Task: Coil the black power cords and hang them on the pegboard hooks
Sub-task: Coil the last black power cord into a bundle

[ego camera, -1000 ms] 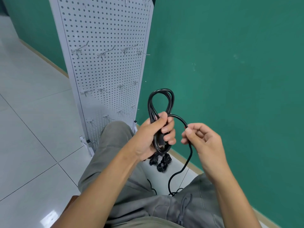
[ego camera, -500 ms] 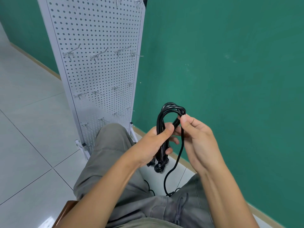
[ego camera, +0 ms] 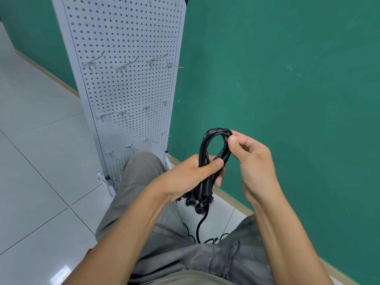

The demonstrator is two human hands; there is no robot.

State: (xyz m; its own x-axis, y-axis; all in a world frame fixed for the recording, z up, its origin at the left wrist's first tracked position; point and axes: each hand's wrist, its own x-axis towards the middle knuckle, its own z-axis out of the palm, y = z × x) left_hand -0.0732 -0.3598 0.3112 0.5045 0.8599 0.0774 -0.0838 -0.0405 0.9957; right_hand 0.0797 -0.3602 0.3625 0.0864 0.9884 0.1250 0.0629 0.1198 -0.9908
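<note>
Cord (ego camera: 207,149) is half coiled in front of the lap, loops bunched in the left hand (ego camera: 191,177), right hand (ego camera: 249,159) pinching the top of the loop. Loose tail (ego camera: 200,227) hangs to the floor. I'd keep loops even and snug before going for a pegboard (ego camera: 127,83) hook (ego camera: 125,67).

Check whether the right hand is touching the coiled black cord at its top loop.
Touching. The head view shows the right hand pinching the top loop of the black cord between thumb and fingertips, while the left hand grips the coil lower down.
</note>
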